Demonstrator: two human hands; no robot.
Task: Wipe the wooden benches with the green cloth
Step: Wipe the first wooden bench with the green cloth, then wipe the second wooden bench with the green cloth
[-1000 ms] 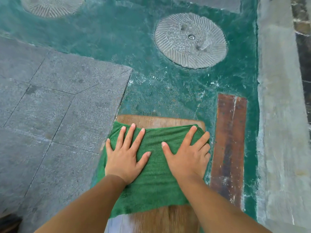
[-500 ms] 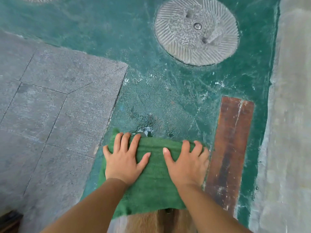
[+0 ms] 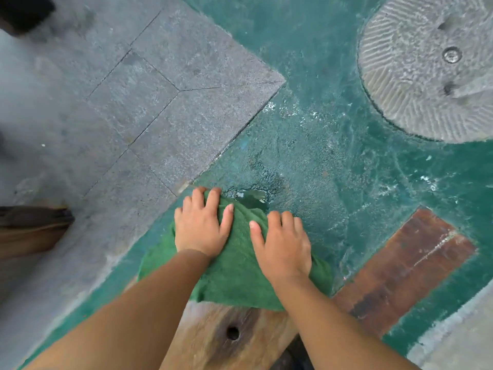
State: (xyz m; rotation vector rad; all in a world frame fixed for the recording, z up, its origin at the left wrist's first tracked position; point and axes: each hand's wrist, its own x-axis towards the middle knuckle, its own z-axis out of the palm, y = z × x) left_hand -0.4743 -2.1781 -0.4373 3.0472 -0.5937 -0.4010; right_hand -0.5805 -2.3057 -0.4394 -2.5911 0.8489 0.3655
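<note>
The green cloth (image 3: 234, 273) is draped over the far end of a light wooden bench (image 3: 229, 332) below me. My left hand (image 3: 202, 225) presses flat on the cloth's left part, fingers curled over the bench's far edge. Beside it, my right hand (image 3: 280, 244) presses on the cloth's right part with its fingers bent over the same edge. The bench's bare wood shows near me, with a dark knot hole. A second, darker reddish-brown wooden bench (image 3: 402, 271) lies to the right, wet and streaked.
Green painted floor (image 3: 333, 156) lies beyond the bench, with a small puddle just past the cloth. Grey stone paving (image 3: 149, 102) fills the left. A round ribbed stone disc (image 3: 426, 70) sits at the upper right. A brown wooden piece (image 3: 29, 225) shows at the left edge.
Both hands slid the cloth forward to the bench's far end and curled over the edge. The view turned, so more bare wood shows behind the cloth.
</note>
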